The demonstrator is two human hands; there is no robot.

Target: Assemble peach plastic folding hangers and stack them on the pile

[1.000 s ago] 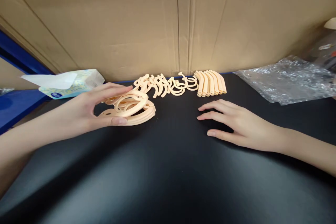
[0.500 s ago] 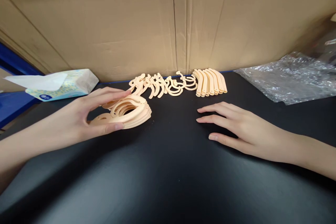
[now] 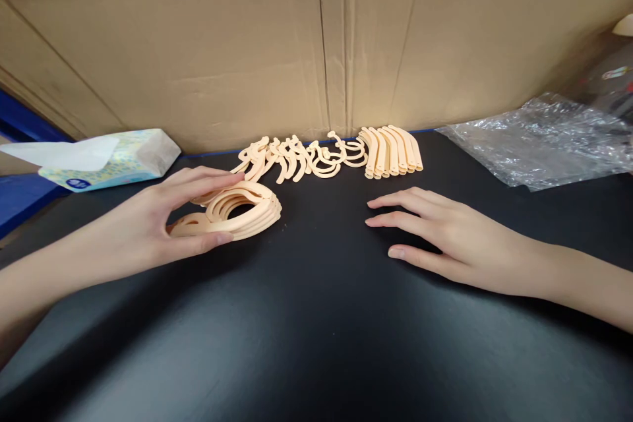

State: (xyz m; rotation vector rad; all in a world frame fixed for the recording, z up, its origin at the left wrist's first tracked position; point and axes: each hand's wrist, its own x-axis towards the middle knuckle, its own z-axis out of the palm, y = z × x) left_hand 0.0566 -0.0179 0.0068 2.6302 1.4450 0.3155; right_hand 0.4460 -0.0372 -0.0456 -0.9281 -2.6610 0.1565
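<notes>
On the left, my left hand grips a stack of curved, peach-coloured flat pieces, thumb on the near side and fingers on the far side. The stack rests on the black table and has a rounded opening through it; its left part is partly covered by the hand. My right hand hovers low over or rests on the table to the right, with its fingers spread and holding nothing. I cannot tell whether its fingertips touch the surface.
Along the back lie several peach curved strips, hook-shaped pieces and a row of bent strips. A tissue pack sits at the left, clear plastic film at the right. Cardboard walls off the back of the black table.
The whole view has shifted slightly, so things appear a little further left. Both hands keep nearly the same pose, the left one still on the stack.
</notes>
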